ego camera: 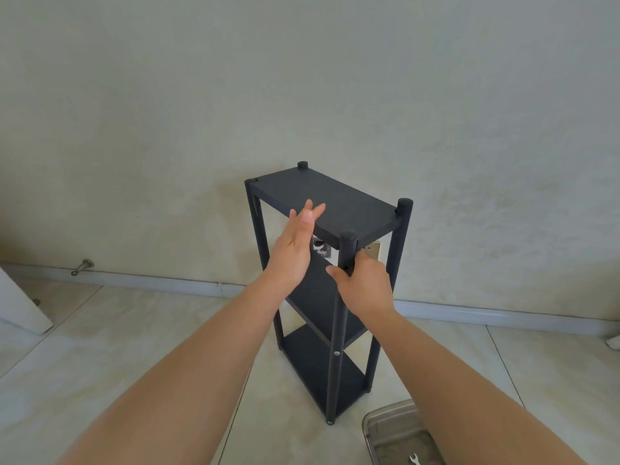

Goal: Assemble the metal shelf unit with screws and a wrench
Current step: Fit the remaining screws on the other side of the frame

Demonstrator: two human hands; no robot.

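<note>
The black metal shelf unit (330, 286) stands upright on the tiled floor (141, 333), close to the pale wall (302, 78), with three boards already seated between four round posts. It looks whole, so the step in hand is probably a last check of fit or a final steadying rather than fresh fastening.

The left hand (295, 243) hovers at the near edge of the top board (339, 203), fingers straight and spread, palm turned inward, holding nothing; whether it touches the board cannot be told. The right hand (364, 285) grips the near front post (342, 297) just below the top board, fingers curled round it.

A metal tray (385, 427) lies on the floor just beside the unit's near corner, and a small wrench (414, 459) rests in it. A silver screw head (336, 354) shows on the front post at the middle board.

The next move likely calls for pressing down on the top board while the post is held firm, to feel for wobble. If any joint gives, the wrench must be fetched from the tray.
</note>
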